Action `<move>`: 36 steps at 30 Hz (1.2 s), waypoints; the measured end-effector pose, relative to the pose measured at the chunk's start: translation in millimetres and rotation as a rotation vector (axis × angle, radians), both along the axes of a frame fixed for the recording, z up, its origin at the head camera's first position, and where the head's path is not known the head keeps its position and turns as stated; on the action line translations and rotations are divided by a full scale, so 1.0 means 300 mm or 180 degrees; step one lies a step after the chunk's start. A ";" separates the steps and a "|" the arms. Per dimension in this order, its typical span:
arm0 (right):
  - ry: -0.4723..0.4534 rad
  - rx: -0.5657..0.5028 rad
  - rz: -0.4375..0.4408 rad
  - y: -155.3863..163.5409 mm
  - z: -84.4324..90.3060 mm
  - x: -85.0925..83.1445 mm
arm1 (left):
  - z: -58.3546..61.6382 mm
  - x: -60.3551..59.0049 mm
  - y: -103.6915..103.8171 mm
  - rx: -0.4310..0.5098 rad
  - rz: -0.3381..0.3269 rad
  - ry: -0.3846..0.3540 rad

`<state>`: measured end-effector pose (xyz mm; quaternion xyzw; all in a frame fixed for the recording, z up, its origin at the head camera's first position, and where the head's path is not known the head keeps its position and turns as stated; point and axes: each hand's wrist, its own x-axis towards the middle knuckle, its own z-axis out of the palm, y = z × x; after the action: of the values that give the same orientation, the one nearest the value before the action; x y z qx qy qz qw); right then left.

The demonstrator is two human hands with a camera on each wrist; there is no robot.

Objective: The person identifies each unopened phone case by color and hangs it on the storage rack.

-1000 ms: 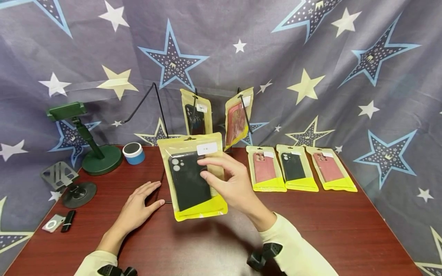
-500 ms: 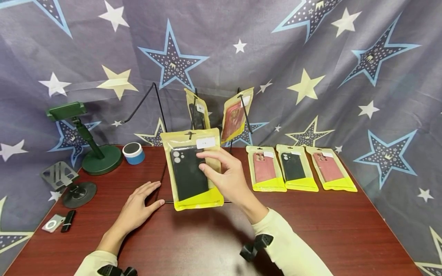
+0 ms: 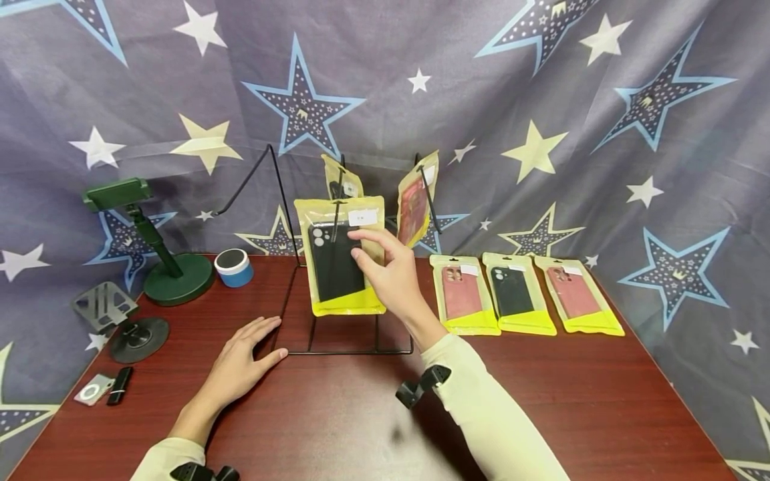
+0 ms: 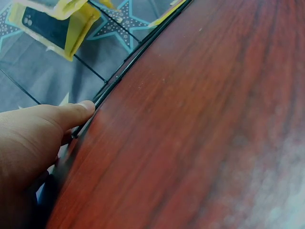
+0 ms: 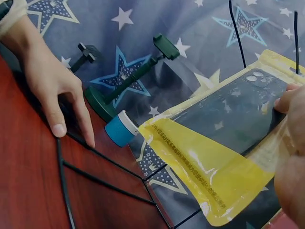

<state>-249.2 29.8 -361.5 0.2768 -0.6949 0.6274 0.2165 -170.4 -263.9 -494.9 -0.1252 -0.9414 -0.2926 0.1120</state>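
My right hand (image 3: 361, 244) pinches a yellow bag holding a black phone case (image 3: 341, 259) and holds it upright in the air in front of the black wire rack (image 3: 313, 350). The bag's top edge is level with the rack's left hook (image 3: 337, 208); whether the hook passes through the bag I cannot tell. The right wrist view shows the same bag (image 5: 224, 143) under my fingers (image 5: 289, 99). My left hand (image 3: 243, 354) lies flat on the table, its thumb (image 4: 78, 110) against the rack's base wire (image 4: 121, 74).
Two more bags hang on the rack, one black (image 3: 343, 182) and one red (image 3: 414, 204). Three bagged cases (image 3: 514, 294) lie in a row at the right. At the left stand a green phone holder (image 3: 153, 234), a blue speaker (image 3: 233, 267) and a grey stand (image 3: 114, 315).
My right hand has raised the bag and carried it away from me toward the rack's left hook. The hanging black bag has swung. The left hand has stayed put.
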 end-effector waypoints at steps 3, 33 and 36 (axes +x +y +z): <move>-0.0038 -0.0048 -0.0026 -0.012 0.002 -0.032 | 0.000 0.001 0.001 0.0005 0.0004 0.0005; -0.0282 -0.0070 -0.0242 0.030 -0.072 -0.114 | 0.010 0.008 0.007 0.0044 0.0026 -0.0071; -0.0383 -0.0124 -0.0191 0.069 -0.139 -0.125 | 0.014 0.009 0.005 0.0051 0.0028 -0.0068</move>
<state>-286.8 50.4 -403.1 0.2134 -0.7023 0.6495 0.1984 -167.7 -262.5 -490.6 -0.1171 -0.9407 -0.3009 0.1043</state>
